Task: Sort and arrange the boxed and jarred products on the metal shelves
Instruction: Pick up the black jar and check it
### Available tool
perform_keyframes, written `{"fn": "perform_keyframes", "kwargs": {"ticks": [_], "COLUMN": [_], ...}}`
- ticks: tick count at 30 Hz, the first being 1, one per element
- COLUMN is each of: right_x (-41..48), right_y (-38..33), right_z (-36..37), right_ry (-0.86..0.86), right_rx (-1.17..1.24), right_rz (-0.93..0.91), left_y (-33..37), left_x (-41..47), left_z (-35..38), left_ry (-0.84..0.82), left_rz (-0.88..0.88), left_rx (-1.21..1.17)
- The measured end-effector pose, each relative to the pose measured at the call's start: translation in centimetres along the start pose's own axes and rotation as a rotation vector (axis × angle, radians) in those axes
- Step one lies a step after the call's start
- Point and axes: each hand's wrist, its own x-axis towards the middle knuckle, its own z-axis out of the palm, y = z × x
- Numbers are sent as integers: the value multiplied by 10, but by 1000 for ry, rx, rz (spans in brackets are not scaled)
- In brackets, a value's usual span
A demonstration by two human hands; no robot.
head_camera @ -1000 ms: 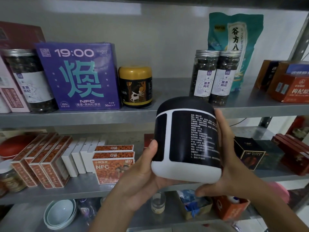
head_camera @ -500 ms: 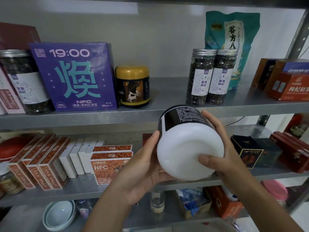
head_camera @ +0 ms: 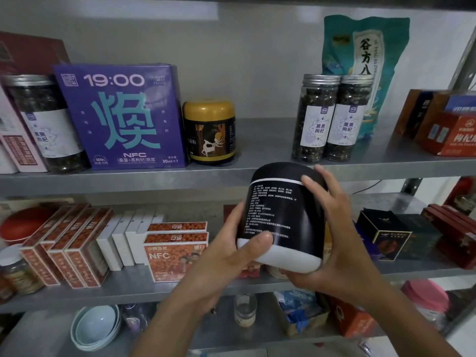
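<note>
A large black jar with a white base (head_camera: 283, 217) is held in the air in front of the shelves, its printed text label facing me. My left hand (head_camera: 231, 253) grips its lower left side, thumb across the label's bottom edge. My right hand (head_camera: 332, 228) wraps round its right side and under the base, fingertips on the black lid. It hangs just below the front edge of the upper metal shelf (head_camera: 257, 140), under a gap between a gold-lidded jar (head_camera: 209, 132) and two tall jars of dark berries (head_camera: 332, 117).
On the upper shelf stand a purple box (head_camera: 121, 117), a teal bag (head_camera: 365, 70) and orange boxes (head_camera: 448, 124). The middle shelf (head_camera: 128, 292) carries rows of orange and white boxes (head_camera: 77, 243), dark boxes (head_camera: 386, 235) and red boxes. Bowls (head_camera: 95, 328) sit on the lowest shelf.
The jar has been tipped back upright from showing its white bottom, so the text label faces me again. Both hands shifted their hold with it.
</note>
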Motion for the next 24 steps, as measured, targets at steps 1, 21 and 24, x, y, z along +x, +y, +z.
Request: {"fn": "perform_keyframes", "kwargs": {"ticks": [1, 21, 24], "right_x": [1, 17, 19], "right_y": [1, 20, 26], "right_z": [0, 11, 15], "right_ry": [-1, 114, 166], "right_rx": [2, -81, -285], "right_rz": [-29, -313, -462], "left_y": [-3, 1, 5], "left_x": [0, 15, 18], "left_z": [0, -22, -19], "left_ry": [8, -64, -134], "left_rz": [24, 146, 239], "left_rx": [-28, -140, 88]}}
